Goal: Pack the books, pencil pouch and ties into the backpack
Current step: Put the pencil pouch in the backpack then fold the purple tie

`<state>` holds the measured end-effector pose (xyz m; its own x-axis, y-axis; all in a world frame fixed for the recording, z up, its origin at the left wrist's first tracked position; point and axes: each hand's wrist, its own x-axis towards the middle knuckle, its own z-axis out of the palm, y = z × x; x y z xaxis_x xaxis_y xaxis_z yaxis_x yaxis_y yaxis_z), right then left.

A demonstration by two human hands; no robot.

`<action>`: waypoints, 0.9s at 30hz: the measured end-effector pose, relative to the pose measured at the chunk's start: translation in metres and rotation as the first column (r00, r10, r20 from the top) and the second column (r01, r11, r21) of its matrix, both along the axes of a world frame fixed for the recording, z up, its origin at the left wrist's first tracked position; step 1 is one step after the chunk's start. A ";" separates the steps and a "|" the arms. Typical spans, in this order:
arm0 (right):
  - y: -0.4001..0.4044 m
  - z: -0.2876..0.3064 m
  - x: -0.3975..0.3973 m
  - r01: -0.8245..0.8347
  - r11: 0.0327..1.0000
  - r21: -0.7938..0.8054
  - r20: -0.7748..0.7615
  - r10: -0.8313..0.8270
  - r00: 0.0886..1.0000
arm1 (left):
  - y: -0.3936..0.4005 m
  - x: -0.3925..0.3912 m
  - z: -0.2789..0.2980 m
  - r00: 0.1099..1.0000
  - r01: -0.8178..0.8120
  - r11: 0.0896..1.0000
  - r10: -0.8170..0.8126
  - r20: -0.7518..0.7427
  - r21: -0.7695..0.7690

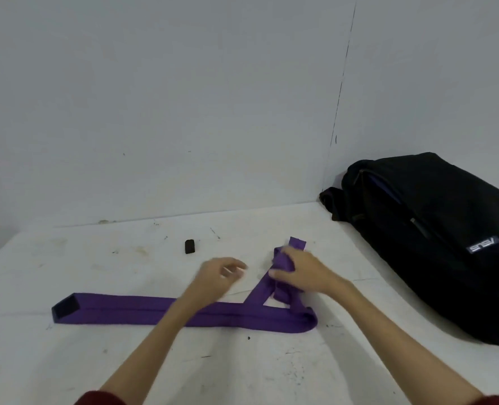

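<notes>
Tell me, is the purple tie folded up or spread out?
Mostly spread: the purple tie lies long across the table; only one end is bunched in the right hand.

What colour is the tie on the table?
Solid purple tie, dark lining at its wide end; head view.

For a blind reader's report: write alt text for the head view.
A person's right hand grips the bunched narrow end of a purple tie on a white table, while the left hand hovers beside it, holding nothing. A black backpack lies at the right against the wall, and a small black object sits farther back.

Bare forearms, with dark red sleeves (102, 398) pushed up.
</notes>
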<state>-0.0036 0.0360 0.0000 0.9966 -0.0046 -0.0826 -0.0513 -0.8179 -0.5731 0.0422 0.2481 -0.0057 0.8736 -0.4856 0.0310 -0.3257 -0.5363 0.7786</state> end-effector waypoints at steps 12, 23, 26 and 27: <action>0.000 0.006 -0.004 0.078 0.991 -0.110 0.211 -0.054 0.976 | 0.037 0.086 -0.028 0.922 -0.383 0.821 0.315 0.224 0.423; -0.154 0.077 -0.032 0.494 0.575 -0.652 0.404 -0.288 0.868 | -0.015 0.079 -0.010 0.927 -0.372 0.928 0.368 0.072 0.039; -0.179 0.085 -0.041 0.371 0.473 -0.799 0.267 -0.273 0.924 | -0.064 0.061 0.013 0.960 -0.263 0.962 0.253 -0.124 -0.075; -0.184 0.088 -0.042 0.361 0.476 -0.802 0.259 -0.268 0.928 | -0.080 0.054 0.020 0.963 -0.196 0.972 0.167 -0.212 -0.128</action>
<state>-0.0459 -0.1477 0.0875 0.9155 -0.3386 0.2172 -0.3956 -0.8557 0.3335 0.0961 0.1678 0.0145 0.9424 -0.3213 -0.0930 -0.0645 -0.4474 0.8920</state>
